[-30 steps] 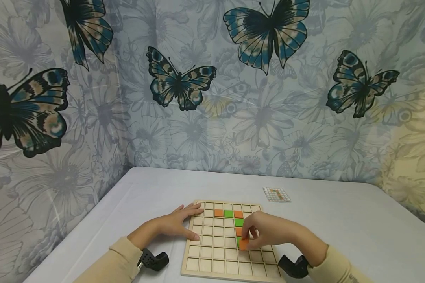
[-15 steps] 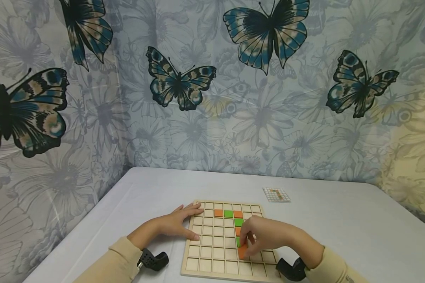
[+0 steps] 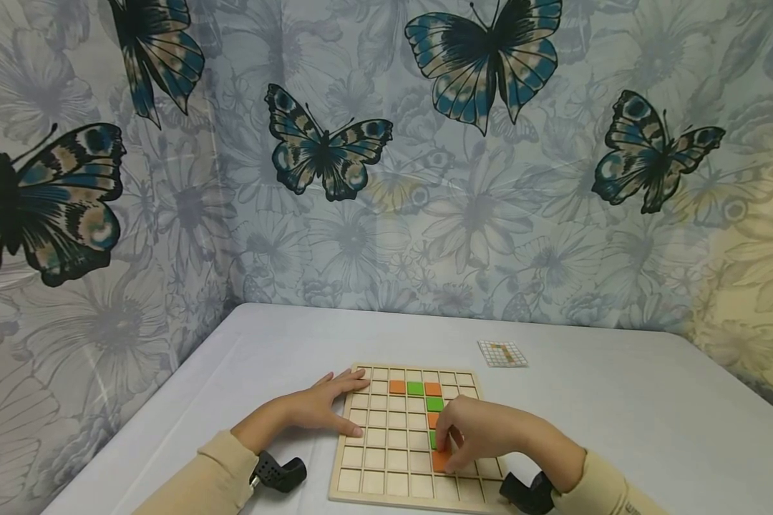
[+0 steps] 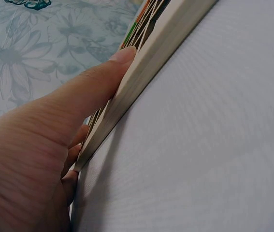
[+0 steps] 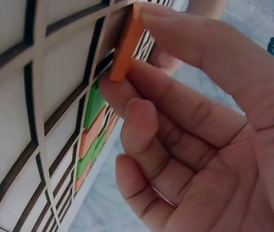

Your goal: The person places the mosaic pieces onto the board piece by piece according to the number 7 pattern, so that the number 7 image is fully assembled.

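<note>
A wooden grid board (image 3: 371,458) lies on the table, with orange and green square tiles in some cells. My right hand (image 3: 482,428) pinches an orange tile (image 5: 126,48) by its edges, between thumb and fingers. In the right wrist view this tile stands tilted at a cell, just nearer than a green tile (image 5: 94,107) in the same line. My left hand (image 3: 314,408) lies spread at the board's left side. Its thumb (image 4: 93,87) rests on the frame, and its other fingers reach the far left corner.
A small card (image 3: 502,354) printed with a coloured grid lies behind the board to the right. White cloth covers the table (image 3: 592,400). Butterfly-patterned fabric (image 3: 425,250) hangs close behind and on the left. Black wrist mounts (image 3: 283,474) sit under both wrists.
My right hand has moved slightly toward me with the orange tile, from beside the nearest green tile to the cell before it. The left hand has stayed still.
</note>
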`<action>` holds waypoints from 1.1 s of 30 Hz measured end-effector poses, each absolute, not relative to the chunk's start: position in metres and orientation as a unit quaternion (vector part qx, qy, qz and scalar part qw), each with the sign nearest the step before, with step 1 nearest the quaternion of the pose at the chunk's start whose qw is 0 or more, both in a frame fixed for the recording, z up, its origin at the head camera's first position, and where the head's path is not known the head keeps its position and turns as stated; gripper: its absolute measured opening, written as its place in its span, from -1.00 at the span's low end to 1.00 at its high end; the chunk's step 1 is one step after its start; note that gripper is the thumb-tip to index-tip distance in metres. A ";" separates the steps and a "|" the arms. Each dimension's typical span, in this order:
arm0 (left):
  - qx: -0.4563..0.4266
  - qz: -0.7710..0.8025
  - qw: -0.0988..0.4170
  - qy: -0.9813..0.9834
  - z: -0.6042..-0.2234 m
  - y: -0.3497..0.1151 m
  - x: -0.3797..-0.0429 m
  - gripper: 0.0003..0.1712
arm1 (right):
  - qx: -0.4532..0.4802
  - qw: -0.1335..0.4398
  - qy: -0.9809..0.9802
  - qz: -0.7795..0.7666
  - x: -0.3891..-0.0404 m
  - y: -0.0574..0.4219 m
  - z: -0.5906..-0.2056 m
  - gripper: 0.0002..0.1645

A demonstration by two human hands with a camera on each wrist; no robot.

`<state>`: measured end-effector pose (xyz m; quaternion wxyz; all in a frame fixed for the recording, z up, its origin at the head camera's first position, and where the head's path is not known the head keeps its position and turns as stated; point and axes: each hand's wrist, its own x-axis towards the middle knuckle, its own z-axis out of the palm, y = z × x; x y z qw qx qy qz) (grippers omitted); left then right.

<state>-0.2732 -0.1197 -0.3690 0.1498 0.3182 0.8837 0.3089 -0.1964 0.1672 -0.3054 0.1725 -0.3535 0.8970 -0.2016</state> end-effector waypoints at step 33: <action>0.312 0.307 0.147 0.887 -0.371 -0.123 -0.273 -0.01 | -0.370 0.134 0.895 -0.213 -0.210 0.182 -0.302 -0.87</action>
